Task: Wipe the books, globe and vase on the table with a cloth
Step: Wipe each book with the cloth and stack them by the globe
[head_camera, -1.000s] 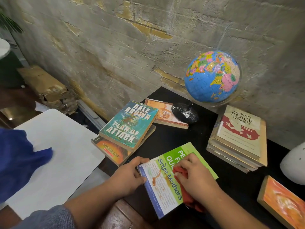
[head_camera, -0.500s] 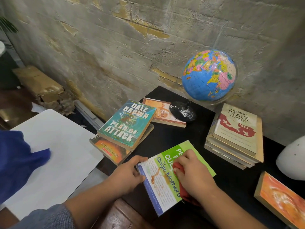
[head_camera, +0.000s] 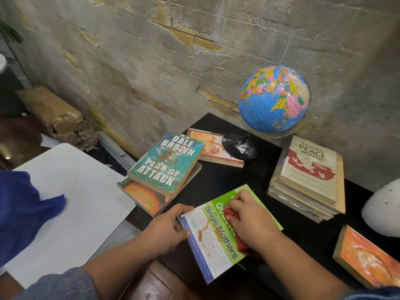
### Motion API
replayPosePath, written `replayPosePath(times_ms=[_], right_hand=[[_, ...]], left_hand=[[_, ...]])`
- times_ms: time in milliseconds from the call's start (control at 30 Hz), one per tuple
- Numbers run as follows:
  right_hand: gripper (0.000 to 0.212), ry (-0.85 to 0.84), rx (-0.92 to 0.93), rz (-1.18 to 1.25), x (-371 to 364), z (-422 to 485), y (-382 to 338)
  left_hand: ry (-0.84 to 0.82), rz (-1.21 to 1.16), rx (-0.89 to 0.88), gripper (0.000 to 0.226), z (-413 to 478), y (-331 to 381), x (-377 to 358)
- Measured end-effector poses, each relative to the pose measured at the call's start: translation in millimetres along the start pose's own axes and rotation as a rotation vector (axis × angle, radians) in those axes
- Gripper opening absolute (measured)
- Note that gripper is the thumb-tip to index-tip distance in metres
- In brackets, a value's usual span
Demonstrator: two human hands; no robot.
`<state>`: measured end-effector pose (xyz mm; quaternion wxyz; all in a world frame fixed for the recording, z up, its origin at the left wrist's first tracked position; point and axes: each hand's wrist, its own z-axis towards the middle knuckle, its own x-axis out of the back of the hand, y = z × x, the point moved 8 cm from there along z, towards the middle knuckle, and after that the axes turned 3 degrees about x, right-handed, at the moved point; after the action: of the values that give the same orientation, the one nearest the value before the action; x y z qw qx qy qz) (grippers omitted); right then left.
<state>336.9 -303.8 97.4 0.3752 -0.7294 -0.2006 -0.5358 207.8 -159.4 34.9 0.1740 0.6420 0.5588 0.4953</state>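
Near the front edge of the black bench [head_camera: 216,180] lies a green-and-white paperback book [head_camera: 213,237], the item being wiped. The left hand [head_camera: 166,229] steadies it, fingers [head_camera: 183,208] clamped on its left edge. The right hand [head_camera: 253,221] presses a crumpled red cloth [head_camera: 242,245] against the cover, its fingers curled over the fabric. Further back stand a blue plastic globe [head_camera: 273,98] on a black base, a stack of pale books [head_camera: 309,176] and a teal paperback [head_camera: 166,161]. A white rounded vase [head_camera: 383,213] sits at the right edge. Judged progress: book-wiping is under way. Which other books are already clean cannot be told, and the globe and vase appear to remain.
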Motion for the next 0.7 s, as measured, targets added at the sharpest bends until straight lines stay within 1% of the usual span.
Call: replayPosePath(times_ms=[33, 100, 167, 233, 300, 333, 367, 400, 433, 500, 533, 567, 600, 700], right_hand=[[0.022, -0.017, 0.041, -0.002, -3.3, -1.4, -5.7], [0.021, -0.109, 0.130, 0.037, -11.4, -7.2, -11.2], [0.019, -0.175, 0.143, 0.100, -8.7, -8.2, 3.2], [0.017, -0.098, 0.050, 0.110, 6.0, -0.2, 31.3], [0.017, 0.059, -0.137, 0.073, 19.6, 7.7, 55.3], [0.019, 0.124, -0.216, 0.032, 21.9, 9.7, 59.3], [0.023, 0.153, -0.241, -0.024, 20.6, 10.7, 54.9], [0.026, 0.149, -0.205, -0.067, 15.2, 10.4, 43.8], [0.027, 0.117, -0.122, -0.067, 8.2, 7.9, 29.0], [0.026, 0.012, 0.054, 0.026, -3.3, 0.6, 11.0], [0.024, -0.024, 0.104, 0.072, -4.2, -0.8, 13.3], [0.023, -0.025, 0.102, 0.100, -1.4, 1.7, 23.6], [0.021, 0.016, 0.051, 0.109, 4.8, 6.9, 37.6], [0.024, 0.181, -0.245, 0.038, 20.3, 20.3, 67.8]], left_hand=[[-0.001, -0.001, 0.000, 0.049, -0.1, 0.1, -0.2], [-0.002, -0.001, 0.002, 0.049, -0.6, 0.0, 0.0], [-0.004, -0.004, 0.001, 0.049, -0.7, 0.8, 0.3], [-0.007, -0.006, 0.000, 0.049, -1.0, 1.5, 0.1], [-0.005, -0.005, 0.003, 0.049, -1.5, 1.6, -0.1], [-0.004, -0.002, 0.003, 0.049, -1.7, 1.8, -0.2], [-0.003, 0.001, 0.003, 0.049, -1.8, 1.9, -0.1], [-0.003, 0.002, 0.001, 0.049, -1.9, 2.1, -0.2], [-0.006, 0.002, -0.001, 0.049, -2.1, 2.2, -0.3], [-0.007, 0.002, -0.004, 0.048, -2.7, 2.6, 0.2], [-0.007, 0.005, -0.005, 0.048, -3.1, 3.0, 0.4], [-0.008, 0.006, -0.008, 0.048, -3.4, 3.6, 0.5], [-0.006, 0.007, -0.009, 0.048, -3.6, 4.4, 1.0], [-0.007, 0.013, -0.006, 0.048, -4.4, 5.8, 0.5]])
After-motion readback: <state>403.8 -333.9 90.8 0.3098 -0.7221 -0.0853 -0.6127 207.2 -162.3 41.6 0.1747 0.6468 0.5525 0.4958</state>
